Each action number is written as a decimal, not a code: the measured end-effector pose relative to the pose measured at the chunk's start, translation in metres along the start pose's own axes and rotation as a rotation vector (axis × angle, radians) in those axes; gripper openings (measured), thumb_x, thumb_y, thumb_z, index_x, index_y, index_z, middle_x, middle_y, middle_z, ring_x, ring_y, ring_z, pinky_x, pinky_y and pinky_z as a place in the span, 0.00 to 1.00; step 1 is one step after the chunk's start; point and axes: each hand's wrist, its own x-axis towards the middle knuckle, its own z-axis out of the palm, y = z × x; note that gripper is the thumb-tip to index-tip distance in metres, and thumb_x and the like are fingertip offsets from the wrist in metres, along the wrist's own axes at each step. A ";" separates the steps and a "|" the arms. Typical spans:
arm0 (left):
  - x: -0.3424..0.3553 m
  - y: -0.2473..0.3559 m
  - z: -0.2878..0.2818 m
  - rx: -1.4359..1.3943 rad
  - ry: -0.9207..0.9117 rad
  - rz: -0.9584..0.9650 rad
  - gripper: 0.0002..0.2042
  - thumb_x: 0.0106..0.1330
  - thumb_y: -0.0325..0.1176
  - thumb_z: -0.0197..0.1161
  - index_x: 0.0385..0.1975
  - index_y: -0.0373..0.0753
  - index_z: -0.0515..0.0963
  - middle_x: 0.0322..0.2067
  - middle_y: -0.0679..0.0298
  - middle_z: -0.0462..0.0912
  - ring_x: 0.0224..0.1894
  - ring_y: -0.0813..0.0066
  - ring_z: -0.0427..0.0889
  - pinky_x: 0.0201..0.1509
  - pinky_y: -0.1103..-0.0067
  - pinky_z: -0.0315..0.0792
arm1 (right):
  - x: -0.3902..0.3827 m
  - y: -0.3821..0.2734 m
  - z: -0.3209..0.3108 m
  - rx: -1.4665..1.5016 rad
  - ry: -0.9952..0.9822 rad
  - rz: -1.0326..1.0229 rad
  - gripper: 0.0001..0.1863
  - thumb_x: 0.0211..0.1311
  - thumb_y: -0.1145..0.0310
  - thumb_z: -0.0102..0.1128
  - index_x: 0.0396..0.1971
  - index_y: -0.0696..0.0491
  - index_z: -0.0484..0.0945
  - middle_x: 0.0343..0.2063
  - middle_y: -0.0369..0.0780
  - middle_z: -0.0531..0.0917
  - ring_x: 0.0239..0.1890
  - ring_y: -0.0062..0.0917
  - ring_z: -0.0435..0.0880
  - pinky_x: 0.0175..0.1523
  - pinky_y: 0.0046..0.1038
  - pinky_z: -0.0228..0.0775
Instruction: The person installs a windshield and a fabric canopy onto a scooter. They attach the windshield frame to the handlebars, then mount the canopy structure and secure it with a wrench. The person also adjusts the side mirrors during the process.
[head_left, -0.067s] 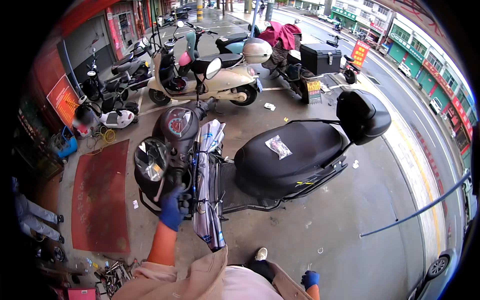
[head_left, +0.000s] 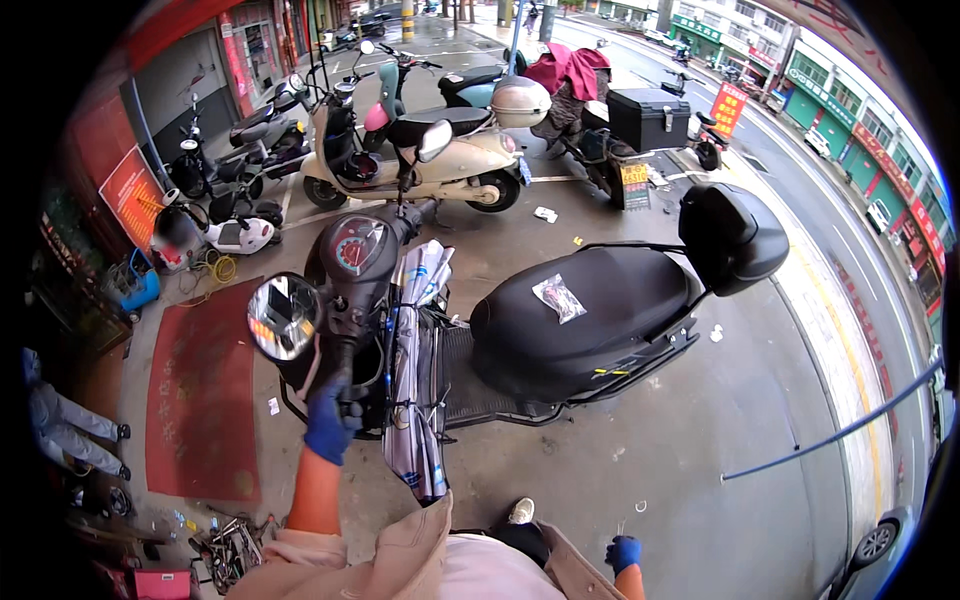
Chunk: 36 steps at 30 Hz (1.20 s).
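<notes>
My blue-gloved left hand grips the left end of the black scooter's handlebar, just below a round mirror and the dashboard. A folded silvery sheet with blue markings is strapped upright between handlebar and seat. A small clear packet lies on the wide black seat, with a rear box behind it. My right hand, also gloved in blue, hangs low at the right with curled fingers; its contents, if any, I cannot make out.
Parked scooters stand beyond, one under a maroon cloth. A red mat, tools and a person's legs are at left. A blue pole slants at right, beside the curb, road and a car.
The handlebar's near end and mirror have swung slightly left, along with my left hand. The mirror now shows more of its face.
</notes>
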 end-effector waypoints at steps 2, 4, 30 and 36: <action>-0.008 0.018 -0.012 -0.047 0.116 0.118 0.12 0.65 0.44 0.60 0.37 0.42 0.76 0.22 0.67 0.79 0.12 0.85 0.69 0.09 0.90 0.57 | -0.004 -0.086 0.041 -0.240 0.108 -0.195 0.06 0.54 0.74 0.49 0.32 0.56 0.73 0.14 0.46 0.74 0.11 0.32 0.71 0.14 0.35 0.64; 0.000 0.028 -0.015 -0.091 0.240 0.236 0.09 0.66 0.43 0.59 0.36 0.44 0.76 0.24 0.64 0.80 0.13 0.86 0.68 0.09 0.90 0.57 | 0.019 -0.155 0.075 -0.369 0.040 -0.310 0.09 0.57 0.70 0.50 0.35 0.57 0.74 0.17 0.45 0.77 0.12 0.33 0.75 0.17 0.36 0.70; 0.078 0.079 -0.064 0.413 0.896 0.887 0.15 0.69 0.40 0.52 0.39 0.35 0.78 0.28 0.60 0.81 0.17 0.77 0.76 0.16 0.81 0.71 | -0.280 -0.247 0.684 -0.647 -1.564 -0.100 0.14 0.68 0.63 0.48 0.38 0.60 0.74 0.23 0.41 0.80 0.20 0.24 0.79 0.25 0.23 0.69; 0.041 0.097 -0.019 0.275 0.975 0.659 0.14 0.68 0.39 0.51 0.42 0.36 0.77 0.26 0.60 0.80 0.22 0.76 0.79 0.17 0.82 0.73 | -0.291 -0.214 0.694 -0.629 -1.449 -0.074 0.12 0.68 0.63 0.48 0.37 0.58 0.71 0.23 0.42 0.80 0.18 0.26 0.80 0.23 0.27 0.74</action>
